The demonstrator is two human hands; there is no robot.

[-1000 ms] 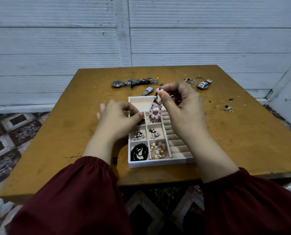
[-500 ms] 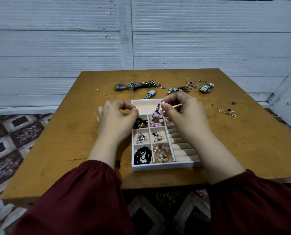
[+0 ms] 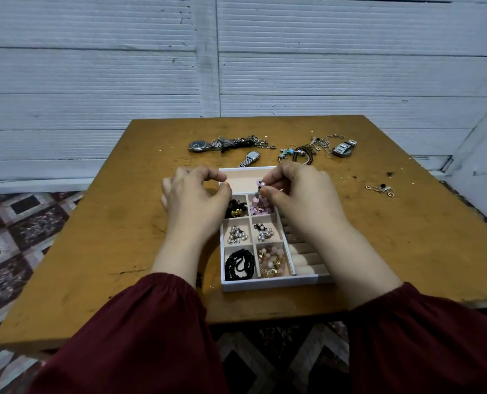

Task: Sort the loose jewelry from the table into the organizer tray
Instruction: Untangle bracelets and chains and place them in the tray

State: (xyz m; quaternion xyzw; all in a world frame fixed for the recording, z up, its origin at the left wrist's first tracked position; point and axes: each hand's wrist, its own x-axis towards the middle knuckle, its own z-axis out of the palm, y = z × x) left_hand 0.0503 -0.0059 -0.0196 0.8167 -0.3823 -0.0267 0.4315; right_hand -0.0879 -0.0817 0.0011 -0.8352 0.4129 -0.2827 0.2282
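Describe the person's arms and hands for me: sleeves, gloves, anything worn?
Both arms wear loose dark red sleeves, the left sleeve and the right sleeve, each gathered at a cuff that ends partway up the forearm. The left hand and right hand are bare, with no gloves, rings or watch visible.
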